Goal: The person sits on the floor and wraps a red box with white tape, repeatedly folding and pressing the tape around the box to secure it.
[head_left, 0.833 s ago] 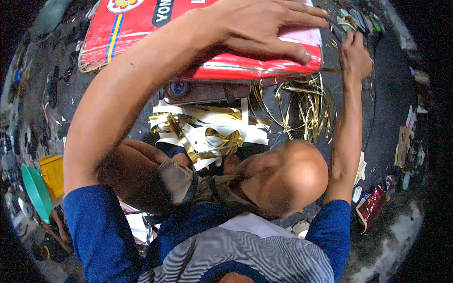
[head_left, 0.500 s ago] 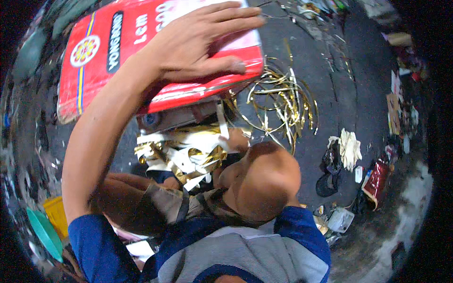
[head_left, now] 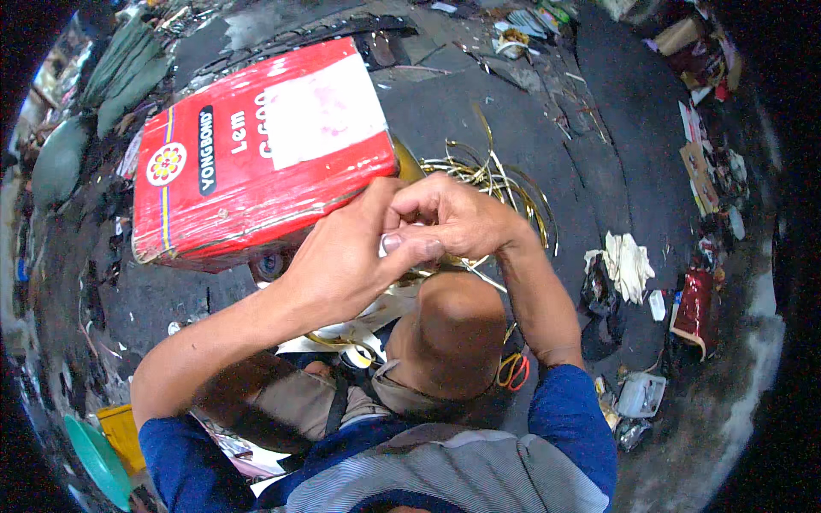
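Observation:
My left hand (head_left: 355, 239) and my right hand (head_left: 457, 218) meet above my raised knee, fingertips bent together in a pinch. What lies between them is hidden by the fingers. Just beyond the left hand stands a red box (head_left: 282, 192) with a white panel on its top. A tangle of shiny gold strips (head_left: 534, 201) spreads on the floor past my right hand. Below the hands, white and gold strips (head_left: 363, 355) show between my legs, partly covered by the left forearm and knee.
At the right lie a cream cloth or glove (head_left: 629, 267), a dark red packet (head_left: 694, 312) and a clear plastic container (head_left: 641, 395). Orange and yellow loops (head_left: 514, 372) are beside my right arm. A green basin (head_left: 98, 462) stands at lower left. Scraps line the dark floor's edges.
My left hand has left the top of the red box and come down to my right hand, which has risen from beside the knee. The box appears lower and smaller in view.

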Action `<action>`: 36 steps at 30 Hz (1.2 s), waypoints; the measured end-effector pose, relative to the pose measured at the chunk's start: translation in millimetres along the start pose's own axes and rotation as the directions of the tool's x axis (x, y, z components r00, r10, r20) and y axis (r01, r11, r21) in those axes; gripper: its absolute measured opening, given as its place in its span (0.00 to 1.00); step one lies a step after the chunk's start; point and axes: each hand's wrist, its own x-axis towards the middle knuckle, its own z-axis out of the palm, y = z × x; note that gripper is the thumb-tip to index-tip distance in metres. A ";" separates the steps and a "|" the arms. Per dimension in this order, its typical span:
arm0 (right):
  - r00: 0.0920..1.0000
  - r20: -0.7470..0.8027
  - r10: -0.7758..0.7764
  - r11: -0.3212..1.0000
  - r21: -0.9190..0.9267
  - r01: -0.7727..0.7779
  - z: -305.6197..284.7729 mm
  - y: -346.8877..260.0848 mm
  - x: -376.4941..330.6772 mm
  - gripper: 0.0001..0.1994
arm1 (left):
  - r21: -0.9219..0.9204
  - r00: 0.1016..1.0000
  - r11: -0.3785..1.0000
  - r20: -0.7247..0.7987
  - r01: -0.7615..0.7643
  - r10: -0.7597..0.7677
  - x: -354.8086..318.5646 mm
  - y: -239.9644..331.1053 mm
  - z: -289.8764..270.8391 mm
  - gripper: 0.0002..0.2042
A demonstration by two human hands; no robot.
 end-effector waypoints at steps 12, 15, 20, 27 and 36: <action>0.986 0.115 0.117 0.989 0.071 -0.126 51.5 -51.2 39.8 0.13 | -0.037 0.959 0.964 -0.092 0.265 -0.267 -132.8 6.0 -167.6 0.10; 0.967 0.214 0.137 0.985 -0.136 -0.109 55.4 -54.4 49.6 0.13 | -0.029 0.955 0.961 -0.107 0.276 -0.278 -162.2 -10.6 -200.3 0.12; 0.938 0.259 0.229 0.960 -0.221 -0.174 61.2 -67.3 62.1 0.12 | -0.071 0.928 0.936 -0.128 0.344 -0.350 -174.9 -24.5 -223.7 0.13; 0.925 0.351 0.148 0.878 -0.477 0.041 67.9 -88.4 68.8 0.14 | 0.105 0.858 0.956 -0.477 0.273 -0.193 -202.8 -36.0 -282.1 0.15; 0.977 0.125 -0.175 0.688 -0.694 0.212 92.9 -112.2 50.1 0.40 | 0.351 0.990 0.926 -0.012 0.136 -0.141 -156.4 20.8 -223.0 0.09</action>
